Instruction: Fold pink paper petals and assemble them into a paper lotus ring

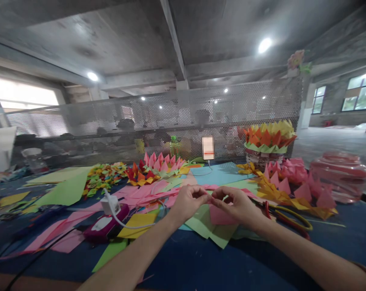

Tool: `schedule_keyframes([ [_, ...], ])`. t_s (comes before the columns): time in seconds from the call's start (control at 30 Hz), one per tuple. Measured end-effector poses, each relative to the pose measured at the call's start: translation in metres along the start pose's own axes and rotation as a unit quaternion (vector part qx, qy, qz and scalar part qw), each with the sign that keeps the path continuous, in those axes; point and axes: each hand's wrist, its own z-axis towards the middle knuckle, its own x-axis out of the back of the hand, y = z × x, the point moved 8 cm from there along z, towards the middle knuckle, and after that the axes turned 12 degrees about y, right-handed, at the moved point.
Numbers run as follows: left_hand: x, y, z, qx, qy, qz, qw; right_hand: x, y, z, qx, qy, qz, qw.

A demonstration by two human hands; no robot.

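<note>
My left hand [187,201] and my right hand [239,205] meet over the middle of the table, thumbs and forefingers pinched together, tips almost touching. A speck of pink shows between the fingertips, but the fingers hide what it is. Below them lie light green paper sheets [221,235] and a square of pink paper [219,216]. Pink paper strips [146,195] are heaped behind and left of my left hand. Beside my right wrist rest scissors [292,218] with red and yellow handles, partly covered by the hand.
A purple power strip [106,226] with a white charger [110,205] and cables sits at left. Folded paper flowers [161,163], a paper-petal basket [266,141], a clear red jar [340,176] and an upright phone [207,148] line the back, before a perforated metal screen [171,113].
</note>
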Motion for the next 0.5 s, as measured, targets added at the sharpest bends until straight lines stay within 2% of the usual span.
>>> schedule_keyframes([
  [0.17,-0.002,-0.001,-0.001,0.013,-0.005,-0.008,1.000,-0.001,0.002,0.001,0.018,-0.003,-0.011,1.000],
  [0.33,-0.001,0.010,-0.004,-0.008,-0.006,-0.025,1.000,0.004,-0.010,0.001,0.028,0.002,-0.024,0.999],
  [0.5,-0.003,0.006,-0.004,0.042,-0.014,-0.071,0.997,0.007,-0.011,0.001,0.026,0.015,-0.039,0.999],
])
